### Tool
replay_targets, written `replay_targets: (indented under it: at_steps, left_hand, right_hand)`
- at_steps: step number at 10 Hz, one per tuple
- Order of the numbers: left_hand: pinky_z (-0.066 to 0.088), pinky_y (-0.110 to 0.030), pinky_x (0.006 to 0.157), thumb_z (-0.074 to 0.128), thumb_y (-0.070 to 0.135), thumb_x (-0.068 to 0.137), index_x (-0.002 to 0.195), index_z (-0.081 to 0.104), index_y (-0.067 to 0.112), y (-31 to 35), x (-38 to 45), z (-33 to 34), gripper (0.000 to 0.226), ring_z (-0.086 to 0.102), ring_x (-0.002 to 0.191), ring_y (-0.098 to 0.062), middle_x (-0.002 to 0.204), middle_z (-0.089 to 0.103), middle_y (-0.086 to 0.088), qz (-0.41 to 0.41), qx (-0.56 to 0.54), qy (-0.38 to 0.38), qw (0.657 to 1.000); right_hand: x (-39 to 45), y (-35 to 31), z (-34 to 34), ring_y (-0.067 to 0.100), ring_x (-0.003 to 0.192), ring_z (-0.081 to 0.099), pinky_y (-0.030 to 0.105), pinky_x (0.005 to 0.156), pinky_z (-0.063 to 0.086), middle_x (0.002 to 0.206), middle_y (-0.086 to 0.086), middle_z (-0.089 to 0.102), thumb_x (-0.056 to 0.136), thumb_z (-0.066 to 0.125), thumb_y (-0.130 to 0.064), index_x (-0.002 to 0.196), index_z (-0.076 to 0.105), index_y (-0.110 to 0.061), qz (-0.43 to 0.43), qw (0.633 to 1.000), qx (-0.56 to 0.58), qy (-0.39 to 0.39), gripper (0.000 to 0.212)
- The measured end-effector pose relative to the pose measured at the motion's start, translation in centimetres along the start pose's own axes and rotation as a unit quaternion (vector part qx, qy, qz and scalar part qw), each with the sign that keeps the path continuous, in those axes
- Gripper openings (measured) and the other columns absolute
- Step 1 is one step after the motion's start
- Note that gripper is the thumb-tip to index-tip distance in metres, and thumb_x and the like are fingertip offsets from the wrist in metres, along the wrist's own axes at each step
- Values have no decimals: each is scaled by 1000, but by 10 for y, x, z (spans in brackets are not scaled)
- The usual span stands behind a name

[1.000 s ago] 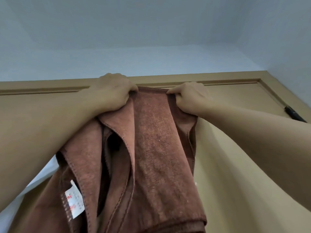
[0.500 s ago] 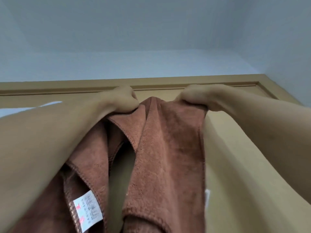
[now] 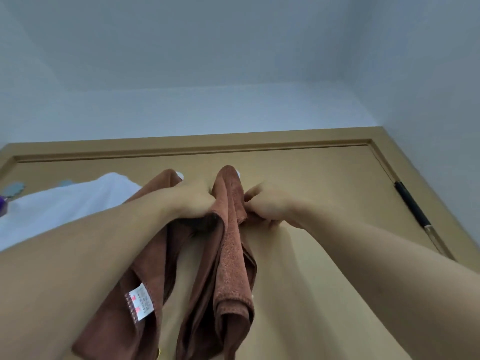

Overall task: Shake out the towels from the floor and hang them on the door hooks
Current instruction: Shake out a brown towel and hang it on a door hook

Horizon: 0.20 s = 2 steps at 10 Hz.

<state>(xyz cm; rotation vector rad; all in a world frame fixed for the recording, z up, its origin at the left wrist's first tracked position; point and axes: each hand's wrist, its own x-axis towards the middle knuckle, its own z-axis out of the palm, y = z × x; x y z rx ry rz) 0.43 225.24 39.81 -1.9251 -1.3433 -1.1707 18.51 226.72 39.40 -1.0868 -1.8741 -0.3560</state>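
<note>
A brown towel (image 3: 231, 258) hangs in folds against the tan door (image 3: 324, 193), its top bunched over two white hooks (image 3: 238, 173) whose tips just show above the cloth. A white care label (image 3: 141, 304) dangles from its left fold. My left hand (image 3: 191, 202) grips the towel just below the left peak. My right hand (image 3: 265, 207) pinches the towel's right edge beside the taller peak. A white towel (image 3: 65, 209) hangs to the left, partly behind my left forearm.
The door frame (image 3: 181, 145) runs across above the hooks. A black hinge (image 3: 411, 205) sits on the door's right edge. A purple object (image 3: 3, 203) and pale blue shapes (image 3: 17, 189) show at the far left. Pale walls and ceiling fill the upper view.
The towel's top has gone from a spread edge held high to two peaks draped over the hooks. Both hands have dropped lower and closer together. The white towel has come into view.
</note>
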Motion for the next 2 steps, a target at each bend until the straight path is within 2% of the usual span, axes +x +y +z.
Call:
replay_targets:
  at_steps: [1,2]
  left_hand:
    - [49,-24,69,50,19,93,106,68,11,6,-31,0,23,59,85,-17,85,60,2,4,29,-38,999]
    - [52,-31,77,55,22,91,108,65,14,10,-68,-4,22,60,94,-22,98,63,-3,-21,36,-57,998]
  right_hand:
    - [-27,2,0,28,93,68,38,72,61,106,8,70,96,56,-23,120,69,-20,21,998,15,-48,28]
    - [-69,4,3,26,112,61,42,86,59,128,1,61,93,61,-27,138,57,-30,21,995,-2,-98,45]
